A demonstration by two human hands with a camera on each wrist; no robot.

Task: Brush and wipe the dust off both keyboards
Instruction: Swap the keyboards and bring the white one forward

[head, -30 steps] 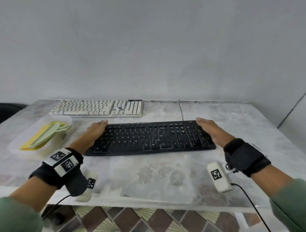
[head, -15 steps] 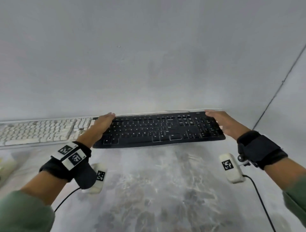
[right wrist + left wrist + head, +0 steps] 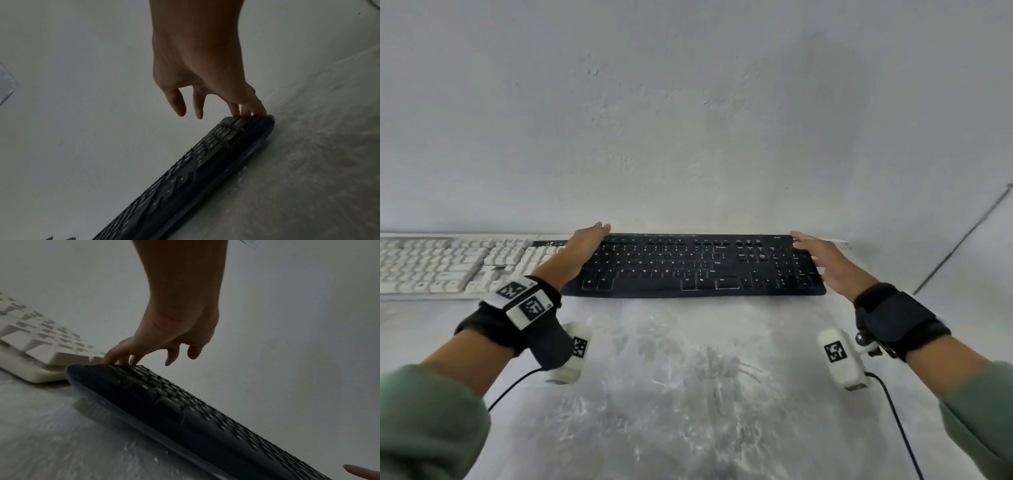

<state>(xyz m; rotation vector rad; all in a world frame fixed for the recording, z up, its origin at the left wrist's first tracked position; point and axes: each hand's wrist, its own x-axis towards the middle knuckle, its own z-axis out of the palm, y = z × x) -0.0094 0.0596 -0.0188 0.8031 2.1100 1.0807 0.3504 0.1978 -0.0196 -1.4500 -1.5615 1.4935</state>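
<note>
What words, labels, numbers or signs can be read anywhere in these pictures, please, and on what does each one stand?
No text reads with certainty.
Black keyboard: white key legends, too small and blurred to quote.
White keyboard: no legends legible.
Wrist tags on the left wrist and camera tags: black-and-white square code patterns, not words; small digits beside them are too blurred to read.
Both wrist views: too dark for any print.
</note>
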